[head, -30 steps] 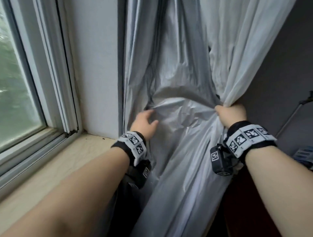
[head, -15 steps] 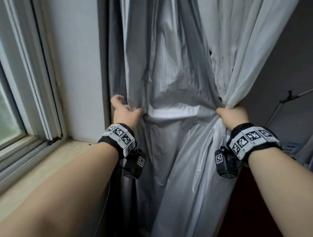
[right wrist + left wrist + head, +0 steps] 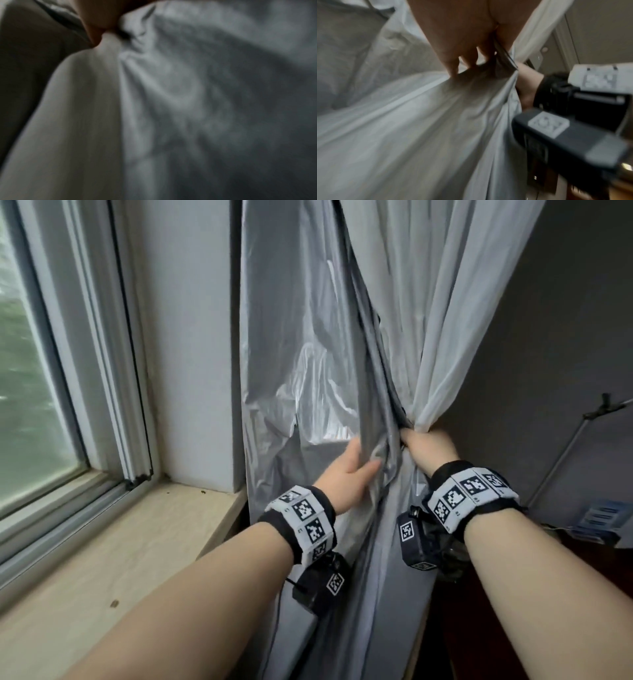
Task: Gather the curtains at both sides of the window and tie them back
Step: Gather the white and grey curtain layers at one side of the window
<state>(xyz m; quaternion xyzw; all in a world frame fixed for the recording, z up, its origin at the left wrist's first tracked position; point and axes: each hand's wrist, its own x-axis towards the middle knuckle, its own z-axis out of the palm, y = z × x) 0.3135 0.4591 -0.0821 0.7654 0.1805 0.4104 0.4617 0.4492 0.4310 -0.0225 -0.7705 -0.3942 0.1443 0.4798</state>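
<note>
A shiny grey curtain point(image 3: 301, 354) hangs right of the window, with a white sheer curtain point(image 3: 445, 302) beside it. My right hand point(image 3: 428, 448) grips both, bunched into a tight neck at about sill height. My left hand point(image 3: 356, 470) is just left of it and holds a fold of the grey curtain, thumb in front, fingers hidden behind the cloth. In the left wrist view my fingers point(image 3: 452, 63) dig into the grey curtain point(image 3: 419, 121), with the right wrist point(image 3: 529, 86) close by. The right wrist view is blurred: the right hand point(image 3: 97, 20) clasps the sheer curtain point(image 3: 77, 108) and grey curtain point(image 3: 205, 94).
The window point(image 3: 34, 388) and its pale sill point(image 3: 120, 549) lie to the left, with a grey wall pier point(image 3: 191, 337) between glass and curtain. A dark wall point(image 3: 565, 337) is on the right, with a thin metal rod point(image 3: 565, 450) and a blue object point(image 3: 599, 515) low down.
My left hand left the curtain's left edge and swept right with the grey cloth, ending next to the right hand. The right hand kept its grip.
</note>
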